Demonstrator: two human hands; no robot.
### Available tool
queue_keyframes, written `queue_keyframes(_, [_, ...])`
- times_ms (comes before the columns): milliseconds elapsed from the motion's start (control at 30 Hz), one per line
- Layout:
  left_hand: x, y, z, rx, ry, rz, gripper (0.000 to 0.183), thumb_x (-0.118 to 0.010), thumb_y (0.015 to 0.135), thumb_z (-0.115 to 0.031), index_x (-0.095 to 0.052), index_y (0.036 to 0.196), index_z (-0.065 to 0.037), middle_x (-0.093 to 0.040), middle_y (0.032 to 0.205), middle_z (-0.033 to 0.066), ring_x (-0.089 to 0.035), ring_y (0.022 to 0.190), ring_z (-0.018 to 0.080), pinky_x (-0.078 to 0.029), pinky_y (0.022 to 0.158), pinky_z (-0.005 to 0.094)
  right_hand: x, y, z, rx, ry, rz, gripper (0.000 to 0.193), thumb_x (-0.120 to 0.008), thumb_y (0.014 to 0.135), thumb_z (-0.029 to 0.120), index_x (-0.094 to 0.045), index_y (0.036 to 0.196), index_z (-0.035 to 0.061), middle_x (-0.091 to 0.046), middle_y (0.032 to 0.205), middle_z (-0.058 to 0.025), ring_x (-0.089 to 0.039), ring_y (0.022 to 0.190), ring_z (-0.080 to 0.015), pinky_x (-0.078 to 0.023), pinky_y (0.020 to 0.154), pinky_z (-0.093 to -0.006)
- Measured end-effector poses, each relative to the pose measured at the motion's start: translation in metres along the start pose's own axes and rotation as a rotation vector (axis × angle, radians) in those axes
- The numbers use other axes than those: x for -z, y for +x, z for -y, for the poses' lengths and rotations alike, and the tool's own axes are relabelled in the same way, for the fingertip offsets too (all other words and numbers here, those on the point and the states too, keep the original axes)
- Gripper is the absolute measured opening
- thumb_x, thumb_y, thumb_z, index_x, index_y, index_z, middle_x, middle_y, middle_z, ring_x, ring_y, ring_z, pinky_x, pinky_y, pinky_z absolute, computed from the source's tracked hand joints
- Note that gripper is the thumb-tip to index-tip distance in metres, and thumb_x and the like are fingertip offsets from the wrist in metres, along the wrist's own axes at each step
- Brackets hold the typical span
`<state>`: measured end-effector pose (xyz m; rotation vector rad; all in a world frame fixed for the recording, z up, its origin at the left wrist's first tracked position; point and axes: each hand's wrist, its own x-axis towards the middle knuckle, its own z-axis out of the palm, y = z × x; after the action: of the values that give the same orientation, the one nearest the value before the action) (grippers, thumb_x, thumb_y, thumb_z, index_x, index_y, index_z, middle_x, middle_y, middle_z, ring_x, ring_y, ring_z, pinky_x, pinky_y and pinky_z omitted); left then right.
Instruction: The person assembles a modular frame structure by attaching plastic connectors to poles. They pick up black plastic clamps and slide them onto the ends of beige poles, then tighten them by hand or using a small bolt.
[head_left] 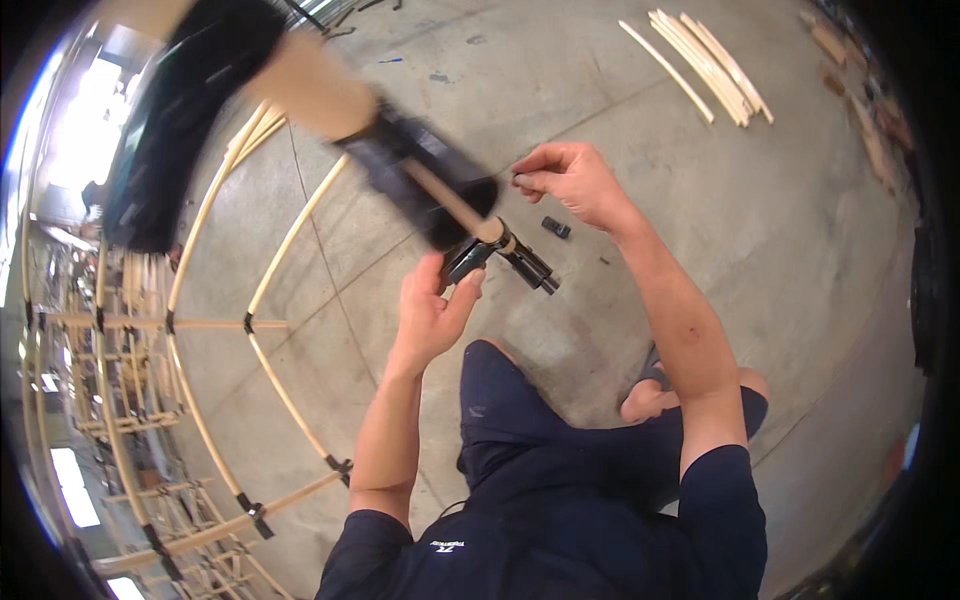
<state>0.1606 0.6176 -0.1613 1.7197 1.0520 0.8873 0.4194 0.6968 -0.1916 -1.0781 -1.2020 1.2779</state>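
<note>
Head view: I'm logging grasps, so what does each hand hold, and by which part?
The left hand grips the black connector at the wooden rod's end. The right hand pinches something small at its fingertips; what it is cannot be told.

**Colours across the work area**

A black connector fitting (500, 262) is seen at the end of a pale tan wooden pole (455, 205), which is wrapped in black fabric (415, 170). The curved lattice frame (270, 270) is shown in light yellowish wood with black joints. A bundle of pale wooden slats (705, 65) is set against the plain grey concrete floor (760, 250). Dark navy shorts (560, 450) and shirt are worn.
</note>
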Motion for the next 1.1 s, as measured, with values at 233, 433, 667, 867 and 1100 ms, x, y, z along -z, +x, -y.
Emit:
queue_keyframes(233, [-0.012, -0.001, -0.003, -0.060, -0.180, -0.078, 0.039, -0.062, 0.094, -0.002, -0.051, 0.131, 0.000, -0.065, 0.102, 0.0060, -0.062, 0.083, 0.0097, -0.053, 0.074, 0.0262, -0.010, 0.032, 0.024, -0.005, -0.441, 0.370, 0.038, -0.078, 0.082, 0.011, -0.065, 0.116, -0.0003, -0.073, 0.094, -0.0079, -0.067, 0.082, -0.0132, -0.054, 0.074, -0.0299])
queue_keyframes(433, [-0.011, -0.010, -0.011, 0.041, -0.192, -0.156, 0.045, -0.067, 0.091, -0.004, -0.048, 0.131, -0.001, -0.068, 0.103, 0.0100, -0.066, 0.091, 0.0135, -0.054, 0.076, 0.0284, -0.052, 0.048, 0.092, -0.215, -0.540, 0.816, 0.009, -0.078, 0.081, 0.005, -0.075, 0.090, 0.0025, -0.072, 0.080, -0.0019, -0.064, 0.072, -0.0080, -0.050, 0.064, -0.0241])
queue_keyframes(667, [-0.017, -0.006, -0.003, -0.085, -0.327, -0.229, 0.065, -0.068, 0.089, -0.002, -0.034, 0.145, -0.003, -0.068, 0.102, 0.0118, -0.068, 0.091, 0.0162, -0.054, 0.075, 0.0291, -0.092, 0.071, 0.125, -0.459, -0.854, 1.057, 0.010, -0.073, 0.081, 0.001, -0.074, 0.091, -0.0001, -0.071, 0.078, -0.0034, -0.064, 0.069, -0.0101, -0.050, 0.062, -0.0274])
queue_keyframes(867, [-0.019, -0.007, -0.002, -0.048, -0.319, -0.216, 0.070, -0.068, 0.088, -0.001, -0.031, 0.147, -0.002, -0.066, 0.099, 0.0106, -0.066, 0.086, 0.0150, -0.052, 0.075, 0.0276, -0.097, 0.082, 0.113, -0.302, -0.893, 1.305, 0.013, -0.071, 0.084, 0.008, -0.076, 0.093, -0.0007, -0.070, 0.071, -0.0055, -0.063, 0.063, -0.0109, -0.048, 0.058, -0.0289])
queue_keyframes(1100, [-0.018, -0.008, 0.002, -0.033, -0.360, -0.222, 0.072, -0.068, 0.087, 0.000, -0.031, 0.148, -0.002, -0.066, 0.098, 0.0095, -0.065, 0.086, 0.0132, -0.051, 0.076, 0.0273, -0.114, 0.065, 0.142, -0.402, -1.018, 1.196, 0.015, -0.070, 0.084, 0.008, -0.077, 0.093, -0.0011, -0.068, 0.070, -0.0043, -0.059, 0.061, -0.0103, -0.045, 0.057, -0.0303])
